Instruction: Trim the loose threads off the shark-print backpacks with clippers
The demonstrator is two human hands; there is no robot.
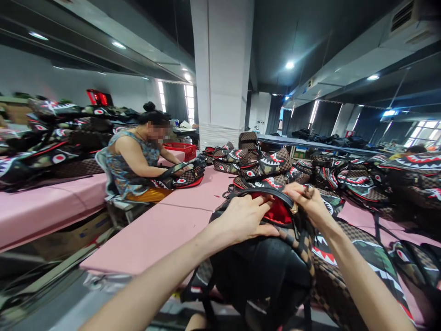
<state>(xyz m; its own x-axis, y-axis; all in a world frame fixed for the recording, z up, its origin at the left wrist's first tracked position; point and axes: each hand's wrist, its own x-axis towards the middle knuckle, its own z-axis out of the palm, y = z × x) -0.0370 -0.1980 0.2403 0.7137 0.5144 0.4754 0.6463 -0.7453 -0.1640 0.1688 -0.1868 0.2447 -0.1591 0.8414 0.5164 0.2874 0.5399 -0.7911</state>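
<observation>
A black backpack with brown checkered panels [262, 271] stands in front of me at the table's edge, its top opening showing a red lining [277, 212]. My left hand [246, 218] lies over the near rim of the opening, fingers reaching inside and thumb on the outside; the fingers are apart. My right hand [306, 200] is closed at the far right side of the opening, pinching the bag's edge beside a gold-coloured zipper pull [294, 209].
Shark-mouth patterned bags [365, 248] lie along the right of the pink table [148, 234], with more piled behind. On the left, a seated person [134, 156] handles another bag [186, 177] near a red crate [181, 149]. A white pillar [222, 69] rises beyond.
</observation>
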